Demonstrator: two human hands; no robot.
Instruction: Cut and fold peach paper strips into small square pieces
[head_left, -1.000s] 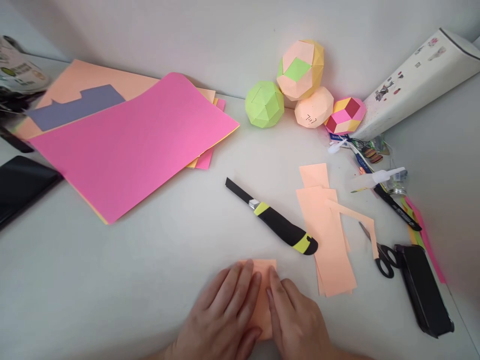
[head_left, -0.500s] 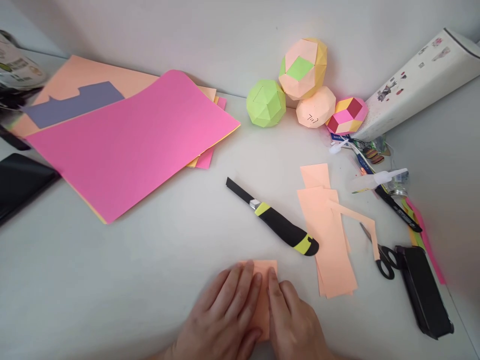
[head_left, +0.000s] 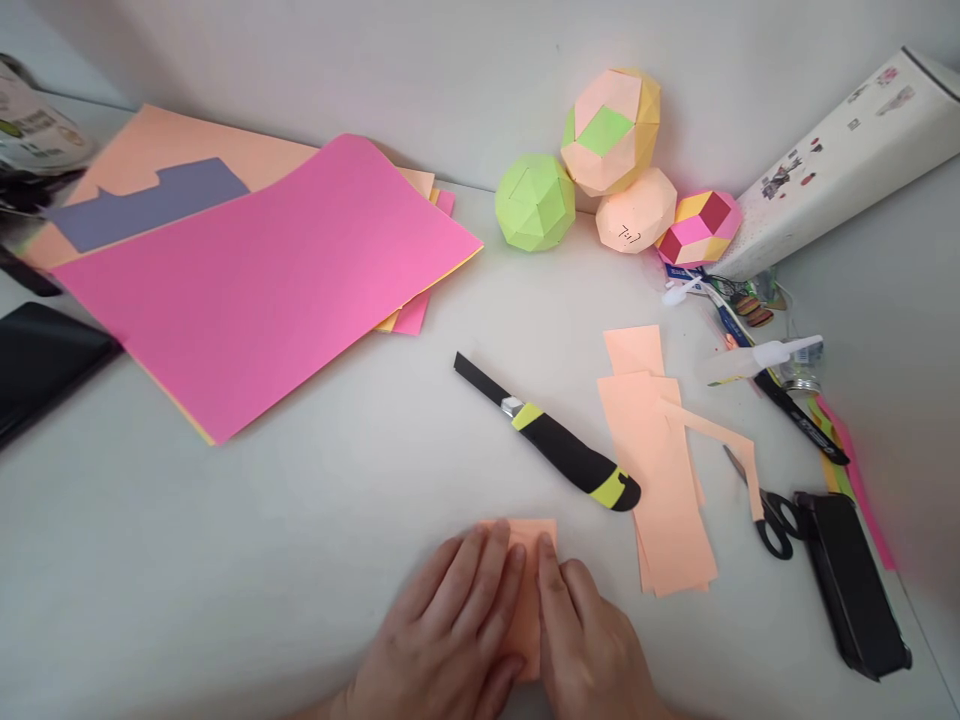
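Observation:
A small peach paper piece (head_left: 527,625) lies on the table at the bottom middle. My left hand (head_left: 454,630) rests flat over its left part, fingers stretched out and side by side. At the paper's right edge, the index fingertip of my right hand (head_left: 589,625) presses down, while the other fingers are curled. The right thumb is hidden. Just beyond the hands lies a black and yellow-green utility knife (head_left: 574,455), its blade end pointing away to the left. Loose peach paper strips (head_left: 660,480) overlap to the right of the knife.
Pink sheets (head_left: 292,290) lie at the left, near a black object (head_left: 49,360). Faceted paper balls, one green (head_left: 535,203), stand at the back beside a long white box (head_left: 840,165). Scissors (head_left: 772,520), a glue bottle (head_left: 757,360) and a black case (head_left: 855,585) lie right.
The view has shifted very slightly. Both hands keep their places on the peach paper, with no clear movement.

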